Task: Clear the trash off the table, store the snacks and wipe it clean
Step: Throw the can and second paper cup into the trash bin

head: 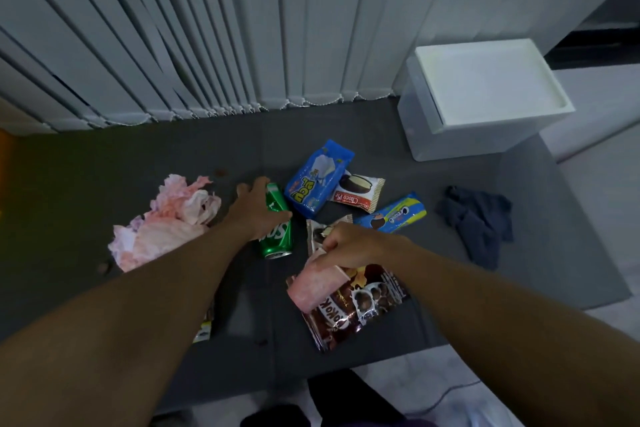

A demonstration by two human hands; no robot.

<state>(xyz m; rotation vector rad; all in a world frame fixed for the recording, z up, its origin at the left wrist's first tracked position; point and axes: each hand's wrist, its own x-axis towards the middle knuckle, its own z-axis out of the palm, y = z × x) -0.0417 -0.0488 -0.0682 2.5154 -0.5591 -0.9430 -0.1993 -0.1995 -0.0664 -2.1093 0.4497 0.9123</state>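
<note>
Left hand (256, 210), fingers curled round green soda can (277, 243); right hand (349, 245) just beside can, fingers pinching pink wad (311, 288).

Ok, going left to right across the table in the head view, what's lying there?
Crumpled pink tissue → green can → blue snack bag → Choco Pie pack → Oreo pack → dark blue cloth

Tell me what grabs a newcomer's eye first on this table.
The two hands at the centre: the left hand grips a green can lying on its side, and the right hand pinches a pink paper wad above a brown snack bag. Left of them sprawls a pink-white tissue heap.
</note>
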